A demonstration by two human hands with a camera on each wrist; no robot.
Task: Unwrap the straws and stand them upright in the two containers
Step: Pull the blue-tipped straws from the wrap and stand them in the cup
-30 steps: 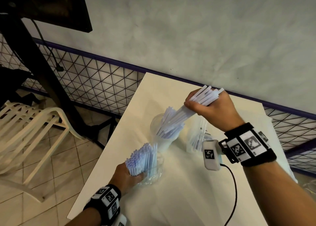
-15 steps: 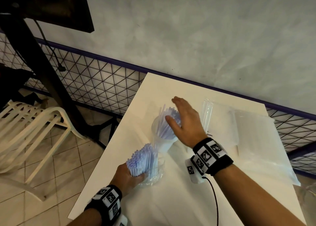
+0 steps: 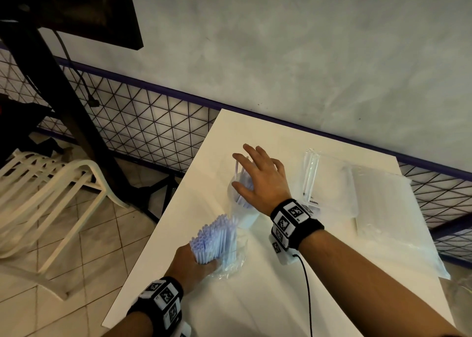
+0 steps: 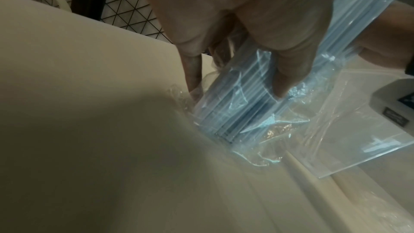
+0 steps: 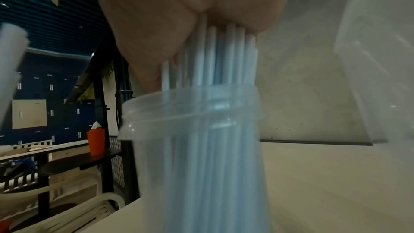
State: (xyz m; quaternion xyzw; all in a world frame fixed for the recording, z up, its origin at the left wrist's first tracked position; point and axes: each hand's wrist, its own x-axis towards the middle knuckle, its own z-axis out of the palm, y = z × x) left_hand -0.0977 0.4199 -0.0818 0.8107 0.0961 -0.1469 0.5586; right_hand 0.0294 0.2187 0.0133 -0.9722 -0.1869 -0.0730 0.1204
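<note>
Your right hand (image 3: 258,181) lies flat and spread on the tops of the straws (image 5: 215,63) standing in the clear plastic jar (image 5: 192,130), fingers straight, gripping nothing. Press down evenly with the palm so the straws seat on the bottom, and keep the push vertical, since the light jar looks easy to tip on the white table (image 3: 255,298). One straw (image 3: 237,166) leans out past your fingers; gather it in before you let go.

Your left hand (image 3: 190,264) grips the remaining straw bundle (image 3: 217,237), upright near the table's left edge with its crumpled plastic wrap (image 4: 264,130) around the base. Hold it steady until the right hand is free. Empty wrappers (image 3: 378,198) lie to the right.
</note>
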